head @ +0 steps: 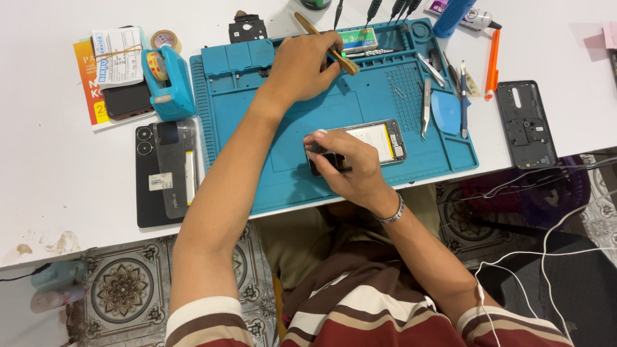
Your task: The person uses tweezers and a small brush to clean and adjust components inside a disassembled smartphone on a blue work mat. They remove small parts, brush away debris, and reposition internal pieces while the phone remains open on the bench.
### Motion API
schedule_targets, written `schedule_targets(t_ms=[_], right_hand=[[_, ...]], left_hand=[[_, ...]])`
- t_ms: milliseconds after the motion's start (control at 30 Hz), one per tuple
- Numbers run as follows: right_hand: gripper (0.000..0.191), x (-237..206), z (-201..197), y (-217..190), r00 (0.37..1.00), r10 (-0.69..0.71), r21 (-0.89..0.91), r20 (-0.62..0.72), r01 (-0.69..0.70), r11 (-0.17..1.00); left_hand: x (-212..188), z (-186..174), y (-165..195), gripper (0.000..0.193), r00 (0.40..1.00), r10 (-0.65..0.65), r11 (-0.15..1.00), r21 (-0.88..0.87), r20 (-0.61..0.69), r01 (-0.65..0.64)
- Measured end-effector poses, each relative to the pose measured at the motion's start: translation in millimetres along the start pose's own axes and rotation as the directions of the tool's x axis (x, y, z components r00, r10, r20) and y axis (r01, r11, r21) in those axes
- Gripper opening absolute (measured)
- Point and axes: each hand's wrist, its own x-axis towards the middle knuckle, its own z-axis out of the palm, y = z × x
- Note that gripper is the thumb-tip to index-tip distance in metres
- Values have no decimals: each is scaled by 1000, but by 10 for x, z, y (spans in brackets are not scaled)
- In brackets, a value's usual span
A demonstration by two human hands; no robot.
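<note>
An opened phone lies face down on the blue repair mat, its battery and boards exposed. My right hand rests on the phone's left end, fingers curled around it. My left hand is raised over the mat's upper middle and grips a wooden-handled brush that points up and left. The part of the phone under my right hand is hidden.
Tweezers, a blue pick and a pen-like tool lie on the mat's right side. A black back cover sits at right; a dark phone and a blue tape dispenser at left. White cables hang below the table edge.
</note>
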Motion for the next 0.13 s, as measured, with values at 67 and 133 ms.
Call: schedule_targets(t_ms=[67,133], right_hand=[[56,-58,14,20,998,25,-1,-59,-25,1000],[58,-116,30,54,981,34,-54,-189,-45,998]], left_hand=[[3,11,3,22,1000,-4,1000,8,1,4],[3,14,0,22,1000,-15,1000,2,23,15]])
